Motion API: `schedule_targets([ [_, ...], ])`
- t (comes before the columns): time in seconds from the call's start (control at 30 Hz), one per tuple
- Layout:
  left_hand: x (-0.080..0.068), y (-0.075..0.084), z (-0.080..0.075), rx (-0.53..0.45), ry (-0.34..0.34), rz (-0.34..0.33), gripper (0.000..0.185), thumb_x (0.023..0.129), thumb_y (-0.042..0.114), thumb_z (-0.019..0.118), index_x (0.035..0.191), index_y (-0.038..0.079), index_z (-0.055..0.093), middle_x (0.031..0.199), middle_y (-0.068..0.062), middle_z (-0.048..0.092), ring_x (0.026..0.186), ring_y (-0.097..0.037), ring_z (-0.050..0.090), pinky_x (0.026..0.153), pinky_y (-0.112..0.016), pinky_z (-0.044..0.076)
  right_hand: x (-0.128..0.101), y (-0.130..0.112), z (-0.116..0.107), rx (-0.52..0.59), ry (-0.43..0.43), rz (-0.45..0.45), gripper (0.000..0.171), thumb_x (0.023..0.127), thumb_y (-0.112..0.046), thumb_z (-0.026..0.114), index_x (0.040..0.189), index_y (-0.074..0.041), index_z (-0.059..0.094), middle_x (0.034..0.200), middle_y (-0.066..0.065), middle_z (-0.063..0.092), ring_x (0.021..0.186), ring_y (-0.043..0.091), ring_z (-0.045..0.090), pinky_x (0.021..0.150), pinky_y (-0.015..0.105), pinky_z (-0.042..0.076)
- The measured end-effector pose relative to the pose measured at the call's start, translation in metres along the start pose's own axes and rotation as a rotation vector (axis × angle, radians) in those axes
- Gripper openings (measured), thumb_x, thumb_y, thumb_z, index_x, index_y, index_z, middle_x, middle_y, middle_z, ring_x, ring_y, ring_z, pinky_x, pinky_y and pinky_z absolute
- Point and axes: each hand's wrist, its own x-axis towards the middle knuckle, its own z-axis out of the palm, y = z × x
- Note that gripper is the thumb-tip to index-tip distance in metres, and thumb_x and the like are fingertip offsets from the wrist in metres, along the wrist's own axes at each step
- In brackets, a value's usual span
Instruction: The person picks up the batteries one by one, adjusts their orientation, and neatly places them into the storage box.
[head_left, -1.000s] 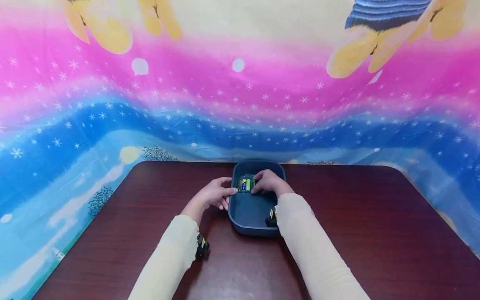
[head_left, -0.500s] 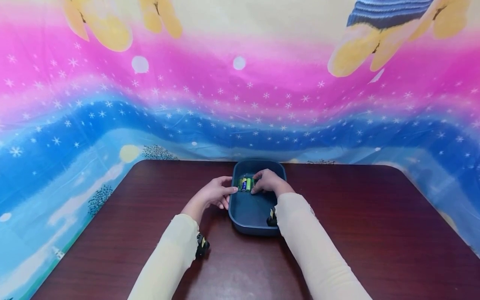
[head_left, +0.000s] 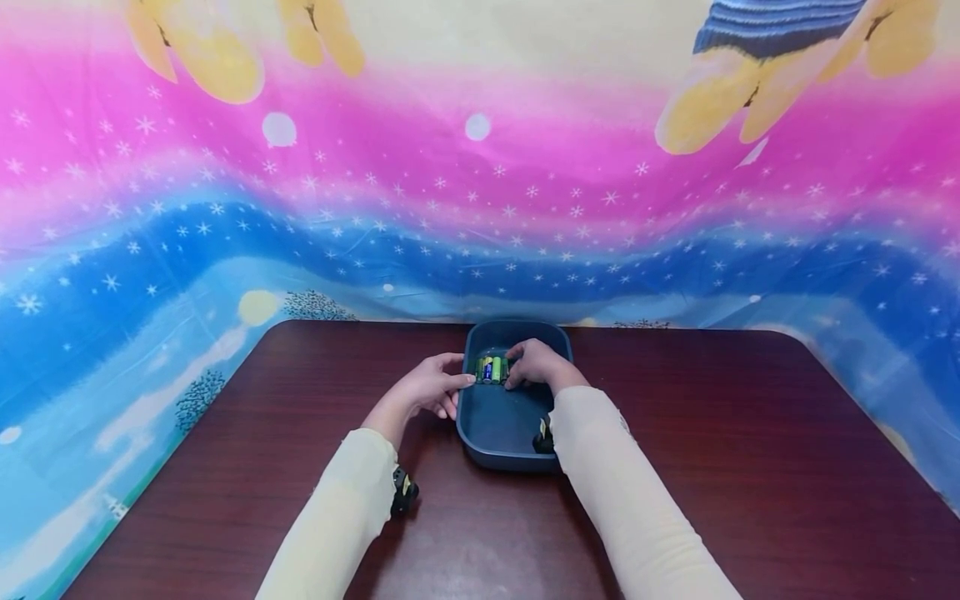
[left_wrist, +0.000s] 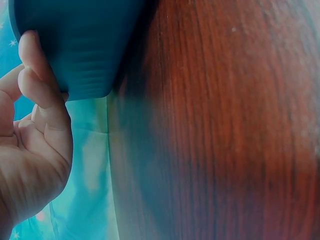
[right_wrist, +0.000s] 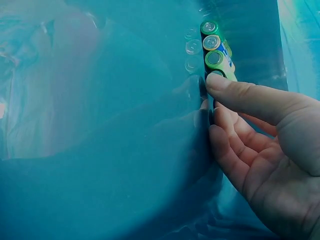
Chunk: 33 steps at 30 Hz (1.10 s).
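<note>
The head view looks forward and down from above the counter (head_left: pixel 675 433), taking in both sleeves, the blue tray (head_left: pixel 501 425) and the backdrop beyond. The left wrist view sits very near the counter surface, facing the tray's outer wall (left_wrist: pixel 85 45) side-on. The right wrist view looks from close range into the tray at the batteries (right_wrist: pixel 216 52). All three views share the tray.

We reach both sleeved arms forward — left hand (head_left: pixel 427 390) loosely curled, right hand (head_left: pixel 536 364) fingers extended, thumb straight.
</note>
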Motion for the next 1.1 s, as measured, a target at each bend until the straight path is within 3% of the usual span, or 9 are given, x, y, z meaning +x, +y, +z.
schedule_targets([
  [0.33, -0.0021, 0.0025, -0.0001, 0.012, -0.001, 0.012, 0.060, 0.093, 0.021, 0.057, 0.145, 0.013, 0.028, 0.059, -0.010, 0.053, 0.039, -0.016, 0.054, 0.039, -0.026, 0.047, 0.0004, -0.0016, -0.0017, 0.010, -0.004, -0.003, 0.054, 0.077, -0.002, 0.074, 0.127, -0.003, 0.054, 0.090, 0.009, 0.065, 0.081, 0.021, 0.064, 0.076, 0.036, 0.053],
  [0.63, -0.0030, 0.0036, -0.0004, 0.012, 0.004, 0.020, 0.059, 0.093, 0.021, 0.057, 0.144, 0.013, 0.028, 0.058, -0.010, 0.053, 0.039, -0.017, 0.054, 0.039, -0.026, 0.047, -0.0014, -0.0032, -0.0036, 0.028, -0.004, -0.007, 0.049, 0.082, 0.003, 0.064, 0.129, -0.003, 0.052, 0.091, 0.011, 0.066, 0.080, 0.022, 0.064, 0.075, 0.036, 0.052],
  [0.87, -0.0017, 0.0016, 0.0023, 0.006, 0.000, 0.018, 0.060, 0.093, 0.020, 0.058, 0.144, 0.013, 0.028, 0.057, -0.009, 0.052, 0.038, -0.015, 0.053, 0.038, -0.025, 0.045, -0.0031, -0.0029, -0.0029, -0.033, 0.012, 0.007, 0.050, 0.083, 0.007, 0.058, 0.132, -0.004, 0.049, 0.085, 0.010, 0.061, 0.072, 0.022, 0.062, 0.066, 0.035, 0.052],
  [1.1, -0.0010, -0.0002, 0.0034, 0.010, 0.005, 0.018, 0.059, 0.093, 0.020, 0.058, 0.144, 0.012, 0.030, 0.057, -0.009, 0.052, 0.038, -0.016, 0.053, 0.039, -0.026, 0.046, -0.0038, -0.0046, -0.0021, 0.018, 0.027, -0.004, 0.050, 0.085, 0.005, 0.057, 0.133, -0.003, 0.046, 0.080, 0.010, 0.059, 0.074, 0.023, 0.061, 0.067, 0.034, 0.052],
])
